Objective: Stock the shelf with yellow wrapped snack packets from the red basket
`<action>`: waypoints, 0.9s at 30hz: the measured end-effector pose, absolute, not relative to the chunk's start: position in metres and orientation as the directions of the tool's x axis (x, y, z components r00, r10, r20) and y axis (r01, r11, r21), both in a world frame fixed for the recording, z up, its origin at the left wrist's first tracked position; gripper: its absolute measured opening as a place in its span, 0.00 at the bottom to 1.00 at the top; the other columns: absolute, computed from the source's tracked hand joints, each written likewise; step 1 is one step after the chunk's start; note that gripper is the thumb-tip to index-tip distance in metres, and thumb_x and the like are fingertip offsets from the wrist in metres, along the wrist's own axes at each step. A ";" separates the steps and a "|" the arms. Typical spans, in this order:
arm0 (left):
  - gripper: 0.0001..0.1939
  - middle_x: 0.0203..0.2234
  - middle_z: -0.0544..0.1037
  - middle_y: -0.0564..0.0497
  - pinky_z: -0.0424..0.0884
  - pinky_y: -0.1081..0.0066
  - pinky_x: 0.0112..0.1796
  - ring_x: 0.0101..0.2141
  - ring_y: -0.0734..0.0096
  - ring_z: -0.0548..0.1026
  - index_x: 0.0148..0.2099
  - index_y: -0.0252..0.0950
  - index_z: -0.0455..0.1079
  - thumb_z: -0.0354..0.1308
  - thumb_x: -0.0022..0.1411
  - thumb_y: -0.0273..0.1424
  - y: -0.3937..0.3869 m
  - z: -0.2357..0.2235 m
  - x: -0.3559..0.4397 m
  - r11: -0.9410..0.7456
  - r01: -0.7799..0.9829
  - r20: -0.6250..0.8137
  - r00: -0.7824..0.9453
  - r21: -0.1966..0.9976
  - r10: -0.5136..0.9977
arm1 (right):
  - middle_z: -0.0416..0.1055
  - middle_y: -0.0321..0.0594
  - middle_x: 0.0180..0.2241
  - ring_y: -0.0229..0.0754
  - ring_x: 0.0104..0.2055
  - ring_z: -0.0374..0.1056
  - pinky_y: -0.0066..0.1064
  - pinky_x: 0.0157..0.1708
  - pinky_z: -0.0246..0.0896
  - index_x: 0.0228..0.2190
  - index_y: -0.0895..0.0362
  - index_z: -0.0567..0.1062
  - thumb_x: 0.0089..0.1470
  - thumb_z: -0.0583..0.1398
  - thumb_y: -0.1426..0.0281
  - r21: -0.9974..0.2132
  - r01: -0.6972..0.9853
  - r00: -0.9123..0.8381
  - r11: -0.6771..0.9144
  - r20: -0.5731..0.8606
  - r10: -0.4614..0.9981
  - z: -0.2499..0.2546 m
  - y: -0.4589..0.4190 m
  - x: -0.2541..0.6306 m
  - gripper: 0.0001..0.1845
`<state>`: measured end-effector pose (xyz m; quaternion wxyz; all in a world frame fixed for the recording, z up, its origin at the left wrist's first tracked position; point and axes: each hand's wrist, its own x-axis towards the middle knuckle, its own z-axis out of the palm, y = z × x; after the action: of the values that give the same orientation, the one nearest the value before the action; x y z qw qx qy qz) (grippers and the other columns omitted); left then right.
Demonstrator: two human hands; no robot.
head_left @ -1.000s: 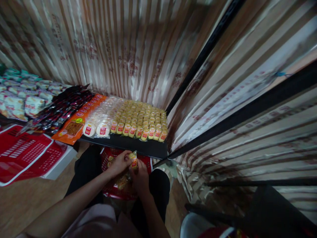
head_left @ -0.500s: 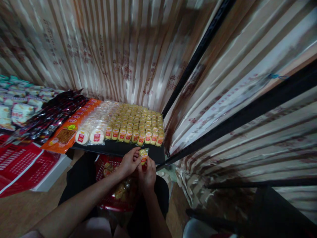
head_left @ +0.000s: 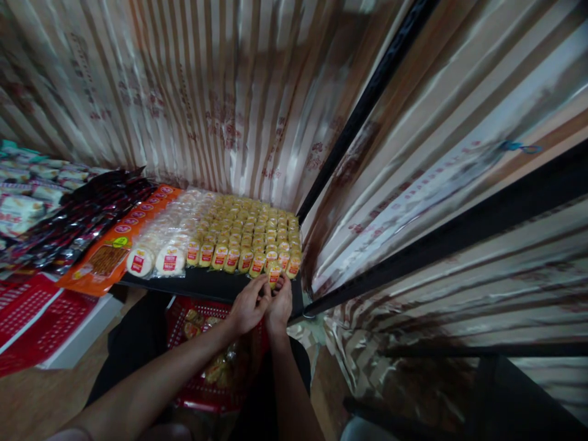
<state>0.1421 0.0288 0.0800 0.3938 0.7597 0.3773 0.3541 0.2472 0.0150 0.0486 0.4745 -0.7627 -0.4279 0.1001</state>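
Note:
Between both hands I hold a small yellow wrapped snack cake (head_left: 274, 275), its red label facing me. My left hand (head_left: 250, 304) pinches it from the left, and my right hand (head_left: 279, 306) grips its right side. It is right at the front of the rows of matching yellow snack cakes (head_left: 243, 226) on the black shelf (head_left: 206, 283); whether it touches them I cannot tell. Below my forearms, a red basket (head_left: 177, 318) sits between my legs with more wrapped cakes (head_left: 218, 370) inside, partly hidden by my arms.
Left of the yellow rows lie white round wrapped crackers (head_left: 169, 262), orange snack packs (head_left: 103, 260), dark shiny packets (head_left: 78, 226) and white bags (head_left: 21, 214). A black post (head_left: 358, 122) rises at the shelf's right end. Striped sheeting (head_left: 206, 92) hangs behind.
Both hands have moved forward with the snack cake, from over the shelf's front edge up to the front row. The cake now stands more upright. The view has shifted slightly.

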 end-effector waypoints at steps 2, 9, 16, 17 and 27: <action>0.22 0.55 0.65 0.43 0.58 0.61 0.56 0.56 0.65 0.62 0.54 0.34 0.62 0.48 0.56 0.25 0.032 0.078 0.143 -0.400 0.314 0.221 0.478 0.861 0.850 | 0.68 0.48 0.41 0.43 0.41 0.65 0.34 0.39 0.63 0.50 0.60 0.62 0.48 0.53 0.62 -0.815 0.549 0.617 -0.187 0.243 0.749 0.047 0.020 0.248 0.27; 0.21 0.54 0.67 0.44 0.58 0.59 0.56 0.55 0.64 0.62 0.53 0.34 0.63 0.48 0.56 0.25 0.041 0.073 0.146 -0.386 0.354 0.194 0.470 0.852 0.861 | 0.66 0.49 0.41 0.44 0.40 0.65 0.34 0.34 0.64 0.45 0.61 0.64 0.49 0.53 0.63 -0.837 0.528 0.625 -0.146 0.267 0.733 0.044 0.027 0.247 0.22; 0.22 0.53 0.68 0.42 0.58 0.59 0.56 0.55 0.63 0.63 0.54 0.30 0.64 0.46 0.57 0.25 0.044 0.073 0.144 -0.382 0.403 0.179 0.457 0.832 0.871 | 0.62 0.47 0.40 0.41 0.41 0.64 0.32 0.35 0.66 0.40 0.59 0.64 0.53 0.50 0.63 -0.826 0.557 0.589 -0.087 0.319 0.743 0.040 0.032 0.248 0.15; 0.22 0.53 0.68 0.42 0.58 0.58 0.56 0.55 0.63 0.63 0.54 0.31 0.65 0.46 0.57 0.25 0.045 0.072 0.144 -0.384 0.407 0.180 0.456 0.828 0.871 | 0.63 0.47 0.40 0.41 0.40 0.64 0.32 0.34 0.66 0.39 0.59 0.64 0.53 0.50 0.63 -0.822 0.562 0.586 -0.093 0.316 0.746 0.040 0.033 0.248 0.15; 0.22 0.54 0.67 0.43 0.58 0.58 0.56 0.55 0.63 0.62 0.53 0.34 0.65 0.45 0.56 0.24 0.039 0.061 0.136 -0.450 0.368 0.248 0.481 0.813 0.841 | 0.60 0.52 0.43 0.45 0.43 0.62 0.34 0.31 0.67 0.43 0.61 0.65 0.52 0.52 0.62 -0.827 0.553 0.624 -0.097 0.334 0.707 0.042 0.035 0.244 0.19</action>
<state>0.1363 0.0387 0.0609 0.3551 0.7838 0.3857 0.3330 0.2443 0.0347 0.0422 0.5185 -0.7370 -0.4273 0.0739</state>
